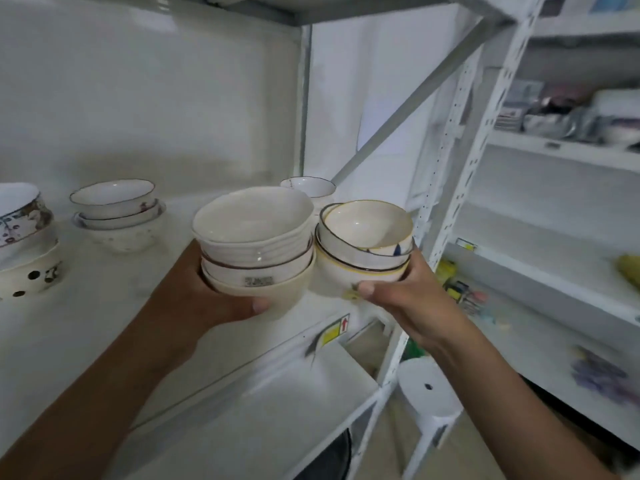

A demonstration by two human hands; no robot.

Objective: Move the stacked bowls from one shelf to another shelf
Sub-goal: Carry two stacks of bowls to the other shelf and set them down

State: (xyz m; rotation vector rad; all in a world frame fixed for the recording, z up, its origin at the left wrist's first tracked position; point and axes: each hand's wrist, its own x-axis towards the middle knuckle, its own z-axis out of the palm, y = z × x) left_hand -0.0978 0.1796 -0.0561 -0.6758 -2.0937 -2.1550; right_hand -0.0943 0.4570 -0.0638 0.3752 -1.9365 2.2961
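A person's left hand (221, 299) grips a stack of three cream bowls (256, 251) while the right hand (398, 289) grips a second stack of three rimmed bowls (367, 244), both stacks held in the air at the front edge of a white shelf (104, 323). The carry appears under way; next, each stack needs a level set-down. Three other bowl stacks and one lone bowl (308, 190) sit on the shelf.

White stool (429, 393) below; yellow sticker (333, 332) (shelf edge)
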